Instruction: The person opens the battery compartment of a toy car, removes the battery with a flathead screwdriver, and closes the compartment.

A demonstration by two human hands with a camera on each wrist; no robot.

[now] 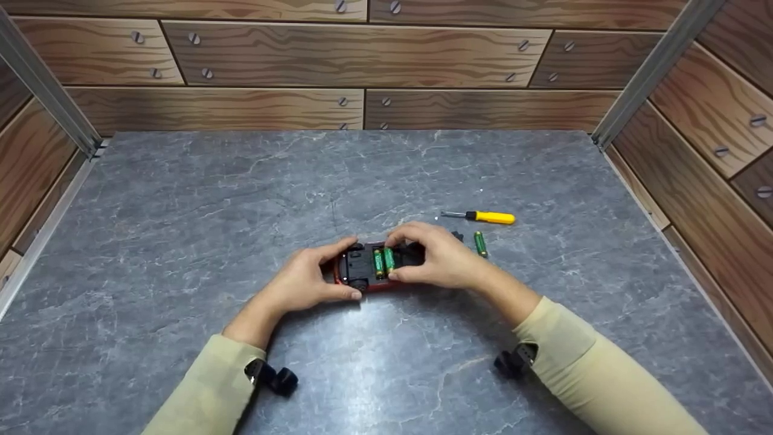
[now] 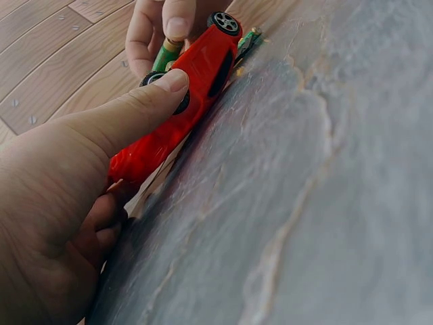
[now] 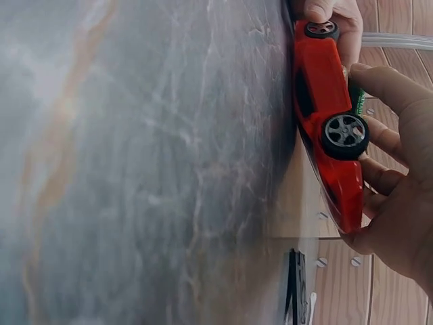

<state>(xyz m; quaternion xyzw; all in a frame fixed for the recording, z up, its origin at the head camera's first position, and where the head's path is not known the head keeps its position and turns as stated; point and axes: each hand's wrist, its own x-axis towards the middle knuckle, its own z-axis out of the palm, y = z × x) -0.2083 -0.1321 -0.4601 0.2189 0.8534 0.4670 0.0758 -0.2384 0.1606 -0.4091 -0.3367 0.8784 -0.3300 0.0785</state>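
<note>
Toy car (image 1: 360, 266) wheels-up on bench (image 1: 181, 211), centre of frame; left hand (image 1: 307, 275) grips its left end, right hand (image 1: 444, 257) pinches green battery (image 1: 389, 260). Best, probably: brace car, press battery level beside second battery (image 1: 378, 263) (polarity too small to read).

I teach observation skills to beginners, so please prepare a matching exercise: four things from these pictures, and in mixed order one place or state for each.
1. Shiny red toy car
2. Yellow-handled metal screwdriver
3. Right hand
4. Left hand

A. Pinching a green cylindrical battery
B. At the car's left end in the head view
C. Underside facing up
D. Lying untouched on the grey marbled table

Pairs: 1-C, 2-D, 3-A, 4-B
</note>
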